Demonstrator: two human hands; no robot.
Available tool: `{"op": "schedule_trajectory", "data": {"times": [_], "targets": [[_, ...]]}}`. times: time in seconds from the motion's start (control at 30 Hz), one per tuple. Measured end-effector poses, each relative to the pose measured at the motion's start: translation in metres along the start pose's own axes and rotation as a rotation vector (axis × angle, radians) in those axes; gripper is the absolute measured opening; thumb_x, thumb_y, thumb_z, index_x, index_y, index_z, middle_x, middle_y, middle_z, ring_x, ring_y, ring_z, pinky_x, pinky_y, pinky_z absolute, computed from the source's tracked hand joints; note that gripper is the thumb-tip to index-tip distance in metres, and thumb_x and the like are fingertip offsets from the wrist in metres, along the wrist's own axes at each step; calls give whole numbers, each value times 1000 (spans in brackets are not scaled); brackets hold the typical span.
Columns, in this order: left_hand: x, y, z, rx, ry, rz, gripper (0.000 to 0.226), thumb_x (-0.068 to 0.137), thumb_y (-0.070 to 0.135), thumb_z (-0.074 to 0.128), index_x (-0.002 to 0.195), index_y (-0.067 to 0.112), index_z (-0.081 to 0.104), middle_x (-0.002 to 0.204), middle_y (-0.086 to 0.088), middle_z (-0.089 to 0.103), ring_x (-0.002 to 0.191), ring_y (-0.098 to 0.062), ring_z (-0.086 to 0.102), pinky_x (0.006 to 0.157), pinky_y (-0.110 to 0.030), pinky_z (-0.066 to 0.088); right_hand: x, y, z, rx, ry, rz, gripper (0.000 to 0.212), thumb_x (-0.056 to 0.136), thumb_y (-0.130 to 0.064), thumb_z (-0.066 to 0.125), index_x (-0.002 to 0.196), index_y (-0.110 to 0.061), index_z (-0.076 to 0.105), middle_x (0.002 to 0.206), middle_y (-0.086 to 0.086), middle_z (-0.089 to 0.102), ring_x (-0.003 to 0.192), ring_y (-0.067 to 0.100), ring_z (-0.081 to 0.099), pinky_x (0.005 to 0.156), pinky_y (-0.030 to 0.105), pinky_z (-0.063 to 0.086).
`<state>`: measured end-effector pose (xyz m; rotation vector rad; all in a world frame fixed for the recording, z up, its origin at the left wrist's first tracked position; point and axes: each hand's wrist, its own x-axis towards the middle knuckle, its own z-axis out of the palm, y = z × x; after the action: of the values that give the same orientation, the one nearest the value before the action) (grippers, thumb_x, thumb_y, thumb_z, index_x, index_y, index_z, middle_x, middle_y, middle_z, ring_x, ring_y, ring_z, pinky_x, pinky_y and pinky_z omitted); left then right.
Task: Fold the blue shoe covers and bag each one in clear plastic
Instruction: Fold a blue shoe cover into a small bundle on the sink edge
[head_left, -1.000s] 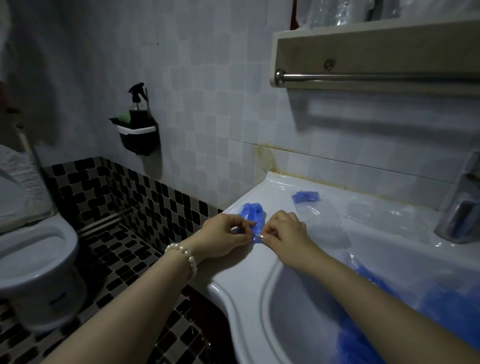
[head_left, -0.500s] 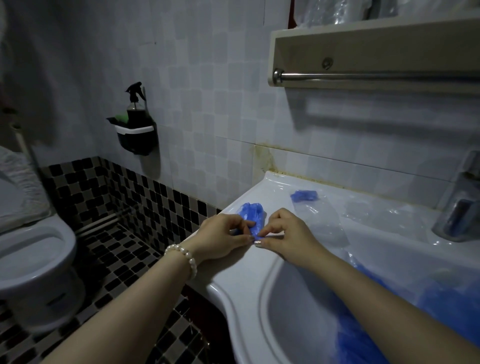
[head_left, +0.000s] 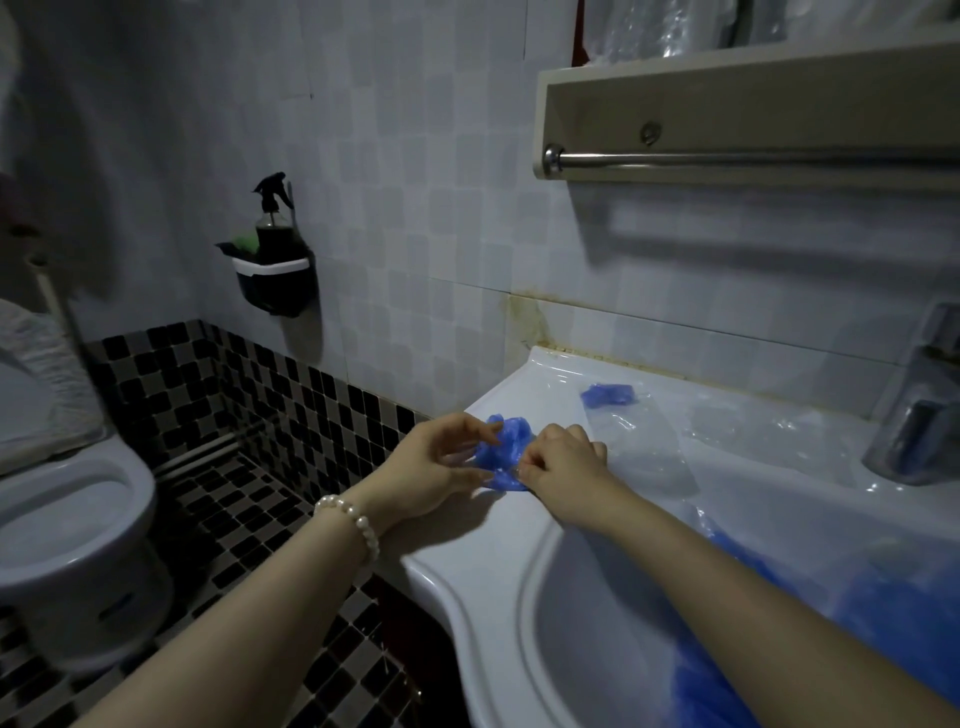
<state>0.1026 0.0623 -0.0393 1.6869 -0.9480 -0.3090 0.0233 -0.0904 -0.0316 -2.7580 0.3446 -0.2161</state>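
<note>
Two hands are on one blue shoe cover (head_left: 505, 453) at the near left corner of the sink ledge (head_left: 524, 525), and compared with half a second ago the thing has clearly opened up: it was a tight little bundle pinched between both sets of fingertips, now it's spread wider and looser between them. The left hand (head_left: 441, 467), the one with the pearl bracelet (head_left: 353, 519), has its fingers curled with the tips pinching the left edge of the cover. The right hand (head_left: 563, 465) is curled tighter, pinching the lower right edge near the ledge surface. Whether there's already clear plastic around this cover I honestly can't tell, there's a shiny bit near the right fingertips but it's too dim to call. My read is the fold on this one isn't finished and they're reworking or smoothing it, so bagging hasn't started for it. Further back on the ledge there's a second blue cover (head_left: 609, 395) that looks folded and sitting at the top of a clear plastic bag (head_left: 636, 441), so probably one is done or nearly. A heap of loose blue covers (head_left: 831, 623) sits in the basin on the right, so plenty left to go.
</note>
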Motion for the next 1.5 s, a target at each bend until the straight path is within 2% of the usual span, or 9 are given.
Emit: {"op": "schedule_trajectory", "data": {"times": [0.2,0.33,0.6,0.73,0.97,1.13,1.23,1.43,1.5], "targets": [[-1,0,8,619,140,11,20,64,41,84,71,36,66,87,16,56,91,-2,52,90,-30,26,0,1,0,24,4,10,22,97,-24,40,80,-20,53,102,1,46,108,22,39,95,34,30],[0,-1,10,665,160,16,17,74,41,76,79,26,72,72,19,55,76,0,52,91,-32,30,1,3,0,67,-3,11,22,96,-25,44,76,-20,52,97,-3,44,107,21,40,92,33,29],[1,3,12,731,138,-35,12,87,34,63,77,27,65,89,7,56,95,-14,50,88,-33,26,-12,22,17,402,231,-185,12,75,-30,77,77,-33,65,86,-13,52,89,7,50,93,41,41],[0,3,12,692,168,-48,16,83,31,67,70,30,58,81,13,54,94,-14,52,83,-32,25,-3,17,12,191,177,-141,8,88,-33,63,82,-30,58,99,-9,46,108,13,39,87,26,25],[-2,2,10,679,154,19,14,75,43,74,77,30,71,84,13,58,95,-8,51,89,-31,25,8,5,5,18,72,51,30,96,-30,46,66,-27,47,113,2,51,114,23,39,90,32,26],[2,-1,12,766,164,-41,17,85,40,65,87,25,72,96,11,46,106,-12,37,89,-32,22,-3,18,20,115,327,-159,5,88,-31,61,85,-27,61,100,-8,49,105,15,41,83,27,23],[4,2,12,747,181,-100,15,86,37,63,85,25,71,97,9,45,108,-13,35,89,-31,21,-7,24,22,132,365,-280,17,77,-39,72,83,-23,71,92,-11,45,97,10,39,79,26,20],[0,0,12,729,220,-39,8,83,37,68,78,32,64,97,12,48,106,-12,38,83,-29,20,1,12,12,-10,221,-185,19,93,-32,53,90,-21,67,105,-8,43,112,17,35,82,26,18],[0,1,10,735,188,-29,15,82,42,68,84,27,70,99,12,48,106,-12,37,83,-30,20,4,8,11,-40,139,-89,26,97,-33,45,77,-25,60,114,-3,47,115,21,35,87,31,23]]}}
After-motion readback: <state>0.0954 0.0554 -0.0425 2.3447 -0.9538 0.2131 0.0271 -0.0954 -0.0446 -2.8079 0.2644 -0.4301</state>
